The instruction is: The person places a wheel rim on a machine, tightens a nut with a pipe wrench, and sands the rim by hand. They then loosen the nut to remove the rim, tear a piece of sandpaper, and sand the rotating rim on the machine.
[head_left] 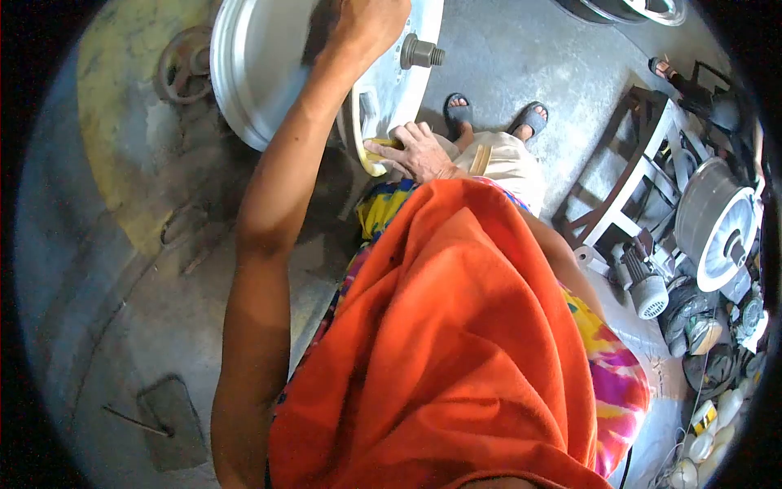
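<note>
A large silvery wheel rim (261, 73) stands before me at the top, with a threaded axle and nut (421, 54) sticking out of its right side. My left hand (371, 23) is closed in front of the rim, partly cut off by the upper edge. What it holds is hidden. A pale yellowish strip (355, 134) hangs below my left wrist along the rim's lower side. My right hand (425, 152) has its fingers on the strip's lower end, the index finger pointing left and the others bent.
Orange cloth (432, 326) covers my front. Sandalled feet (459, 110) are on the grey floor. To the right are a metal stand (639, 175), a motor (648, 289), another wheel rim (717, 224) and a partly visible person (717, 110). A handwheel (183, 65) is at left.
</note>
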